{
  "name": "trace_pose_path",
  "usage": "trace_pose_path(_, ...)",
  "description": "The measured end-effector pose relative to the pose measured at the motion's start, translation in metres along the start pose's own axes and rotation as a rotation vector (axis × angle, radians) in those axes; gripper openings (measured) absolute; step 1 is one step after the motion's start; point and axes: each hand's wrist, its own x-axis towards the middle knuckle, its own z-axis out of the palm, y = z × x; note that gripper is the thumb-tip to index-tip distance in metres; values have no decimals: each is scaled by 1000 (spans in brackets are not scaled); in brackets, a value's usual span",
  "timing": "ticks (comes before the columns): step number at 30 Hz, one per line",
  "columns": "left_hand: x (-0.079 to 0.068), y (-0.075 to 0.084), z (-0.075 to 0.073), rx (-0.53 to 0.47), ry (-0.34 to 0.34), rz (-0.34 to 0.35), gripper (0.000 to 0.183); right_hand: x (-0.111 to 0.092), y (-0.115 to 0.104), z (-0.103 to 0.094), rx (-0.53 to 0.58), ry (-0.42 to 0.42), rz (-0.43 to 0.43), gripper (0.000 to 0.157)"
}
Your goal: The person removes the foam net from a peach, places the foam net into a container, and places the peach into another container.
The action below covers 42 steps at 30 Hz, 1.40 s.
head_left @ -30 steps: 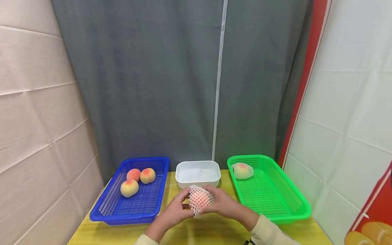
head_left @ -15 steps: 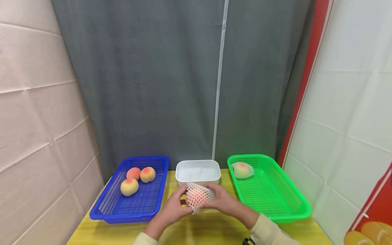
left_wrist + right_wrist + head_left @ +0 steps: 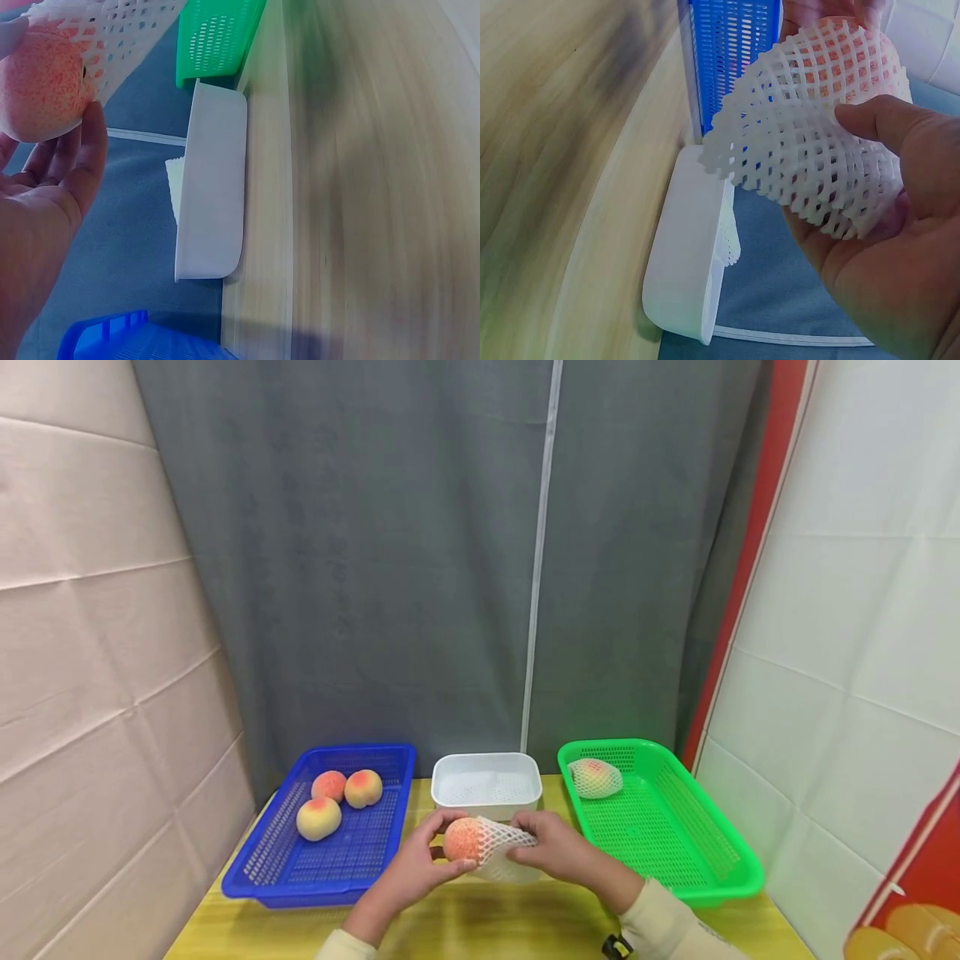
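A pinkish-red peach is held by my left hand, fingers and thumb on either side of it, over the front of the table. White foam fruit netting covers the peach's right part and leaves its left part bare. My right hand pinches the loose right end of this netting, its thumb on the mesh in the right wrist view. From the left wrist, the bare speckled side of the peach shows, with the mesh stretching off to the upper right.
To the left, a blue basket contains three peaches. A white tray with white netting inside stands behind my hands. The green basket on the right holds one netted peach. A grey curtain hangs behind the table.
The netting, which covered most of the peach's visible side, has shifted right, baring the peach's left part. My right hand has moved slightly right with it; my left hand keeps hold of the peach.
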Motion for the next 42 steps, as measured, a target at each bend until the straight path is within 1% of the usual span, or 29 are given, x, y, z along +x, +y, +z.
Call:
trace_pose_path(3, 0, 1, -1, 0, -3, -23, 67, 1, -1, -1, -50, -27, -11, 19)
trace_pose_path(6, -1, 2, -3, 5, -7, -27, 66, 2, -2, -5, -108, -53, -17, 21)
trace_pose_path(11, -3, 3, -5, 8, 12, -45, 65, 6, -2, -15, -191, -73, -18, 28)
trace_pose_path(14, -3, 2, -5, 9, 22, -49, 66, 9, 0, -19, -191, -82, -18, 30)
trace_pose_path(18, -3, -1, -5, 8, 21, -44, 66, 15, 3, -21, -186, -80, -38, 15)
trace_pose_path(20, -3, -1, -5, 9, 17, -41, 66, 20, 5, -22, -211, -66, -53, 12)
trace_pose_path(23, -2, -2, -5, 11, 17, -44, 68, 33, 9, -26, -305, -38, -70, 16)
trace_pose_path(25, -3, -2, -6, 11, 22, -45, 69, 44, 11, -32, -369, -27, -60, 16)
trace_pose_path(28, -3, -2, -6, 13, 30, -52, 68, 63, 14, -43, -442, -19, -10, 8)
trace_pose_path(29, -3, -1, -6, 13, 32, -57, 67, 71, 14, -47, -460, -14, 13, 8)
trace_pose_path(33, -5, -1, -6, 15, 30, -67, 65, 96, 21, -56, -522, 7, 94, 20)
trace_pose_path(37, -6, -1, -6, 15, 31, -70, 65, 118, 27, -57, -566, 19, 118, 17)
trace_pose_path(42, -4, -3, -6, 12, 30, -75, 65, 135, 33, -54, -621, 23, 137, 31)
